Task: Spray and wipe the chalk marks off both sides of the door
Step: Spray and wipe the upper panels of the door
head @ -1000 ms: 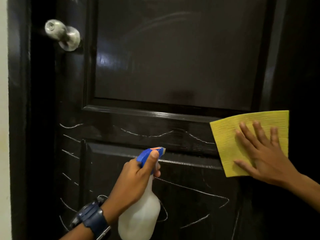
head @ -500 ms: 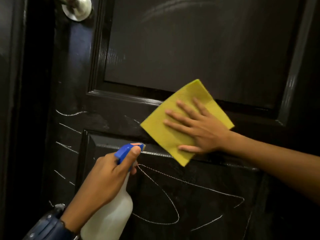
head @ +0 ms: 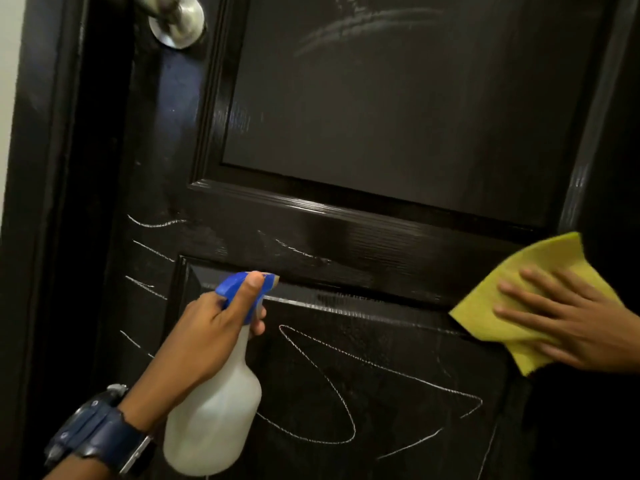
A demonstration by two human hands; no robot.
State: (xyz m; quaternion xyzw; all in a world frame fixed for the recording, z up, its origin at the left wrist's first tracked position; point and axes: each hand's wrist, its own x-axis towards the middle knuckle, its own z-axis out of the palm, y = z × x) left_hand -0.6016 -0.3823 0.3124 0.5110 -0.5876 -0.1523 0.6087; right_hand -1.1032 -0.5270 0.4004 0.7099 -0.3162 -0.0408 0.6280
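Left hand (head: 204, 341), lower left of the frame, curled round the neck of a spray bottle (head: 214, 410), thumb laid over the blue spray head (head: 242, 289), one finger hooked under at the trigger. Bottle white and cloudy, held upright with the nozzle aimed at the door (head: 381, 133); contents impossible to tell through the plastic. Dark watch (head: 97, 434) strapped on that wrist.

Right hand (head: 568, 323), far right of the frame, fingers straight and spread, pressing a yellow cloth (head: 502, 306) flat against the door at the right end of the cross rail. Cloth corner sticking out below the palm.

White chalk marks (head: 346, 375) looping across the lower panel at bottom centre, short strokes down the left stile, a faint one on the cross rail. Pale smear in the upper panel near the top. Metal doorknob (head: 176, 19) at upper left.
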